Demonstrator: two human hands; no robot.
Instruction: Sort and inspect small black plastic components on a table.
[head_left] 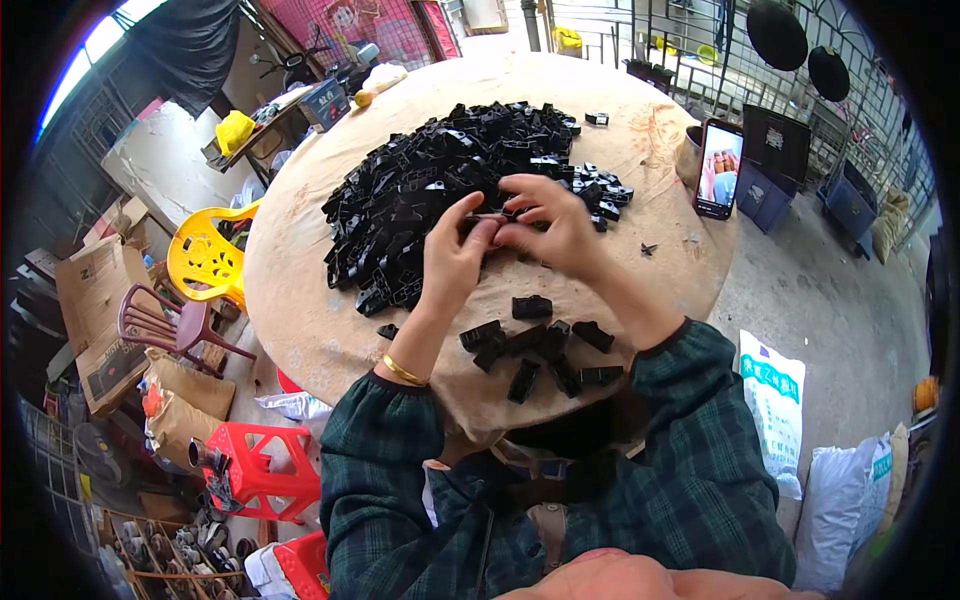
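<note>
My left hand [456, 252] and my right hand [560, 232] meet over the near side of a large pile of black plastic parts [430, 180]. Thumbs and fingertips of both hands are pinched together around something small, mostly covered by the fingers. Its kind does not show. Between my forearms, close to the table's front edge, lies a loose group of several black plastic pieces [552, 342]. One small black piece [388, 330] rests beside my left wrist, which wears a gold-coloured bracelet.
A beige cloth covers the round table [300, 300]. At its right edge a phone [718, 170] stands upright, its screen lit. Left of the table are a yellow chair [205, 255], a small purple-brown chair [180, 325] and a red stool [262, 465]. White sacks [772, 410] stand on the right.
</note>
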